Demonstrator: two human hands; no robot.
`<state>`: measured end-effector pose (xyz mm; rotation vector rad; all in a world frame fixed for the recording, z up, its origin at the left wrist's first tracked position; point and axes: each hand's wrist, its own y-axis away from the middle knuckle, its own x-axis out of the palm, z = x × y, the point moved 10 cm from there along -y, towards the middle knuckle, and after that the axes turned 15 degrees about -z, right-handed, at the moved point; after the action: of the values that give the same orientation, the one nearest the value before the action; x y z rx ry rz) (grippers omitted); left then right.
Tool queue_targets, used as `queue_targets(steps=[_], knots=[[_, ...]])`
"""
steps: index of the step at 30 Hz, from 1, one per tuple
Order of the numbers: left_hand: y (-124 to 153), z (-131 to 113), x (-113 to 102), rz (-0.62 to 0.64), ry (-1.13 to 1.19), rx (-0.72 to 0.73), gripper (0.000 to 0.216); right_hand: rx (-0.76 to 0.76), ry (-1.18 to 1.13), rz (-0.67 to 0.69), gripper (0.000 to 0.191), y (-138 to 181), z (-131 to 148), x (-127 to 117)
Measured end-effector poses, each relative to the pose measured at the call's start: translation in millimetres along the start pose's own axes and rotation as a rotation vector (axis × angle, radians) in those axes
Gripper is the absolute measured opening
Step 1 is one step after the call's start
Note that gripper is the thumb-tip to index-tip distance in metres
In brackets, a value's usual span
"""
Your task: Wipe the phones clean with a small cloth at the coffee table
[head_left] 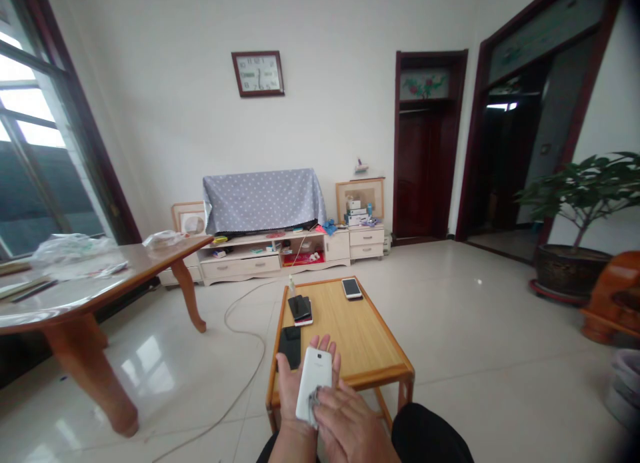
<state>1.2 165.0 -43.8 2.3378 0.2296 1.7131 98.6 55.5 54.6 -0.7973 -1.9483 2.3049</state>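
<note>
My left hand (293, 382) lies palm up and holds a white phone (315, 380), back side facing up. My right hand (345, 420) rests over the phone's lower end and presses a small grey cloth (313, 402) against it. Both hands hover above the near edge of a low wooden table (365, 356). On that table lie a black phone (291, 344) just past my left fingers, a stack of dark phones (301, 309) farther on, and a white-faced phone (352, 288) at the far right.
A big wooden table (95, 283) with plastic bags stands at left. A cable (240, 330) runs across the tiled floor. A TV stand with a covered screen (263, 200) is against the far wall. A potted plant (575, 263) stands right.
</note>
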Motion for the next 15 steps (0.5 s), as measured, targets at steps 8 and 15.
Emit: queue_targets(steps=[8,15], knots=[[-22.6,-6.8,5.9,-0.055,0.031,0.008,0.086,0.093,-0.017,0.007,0.034,-4.6,-23.5,14.2],[-38.2,-7.2,-29.3,-0.332,-0.023,0.004,0.062,0.323,-0.225,-0.019,0.017,16.3,-51.1,34.3]])
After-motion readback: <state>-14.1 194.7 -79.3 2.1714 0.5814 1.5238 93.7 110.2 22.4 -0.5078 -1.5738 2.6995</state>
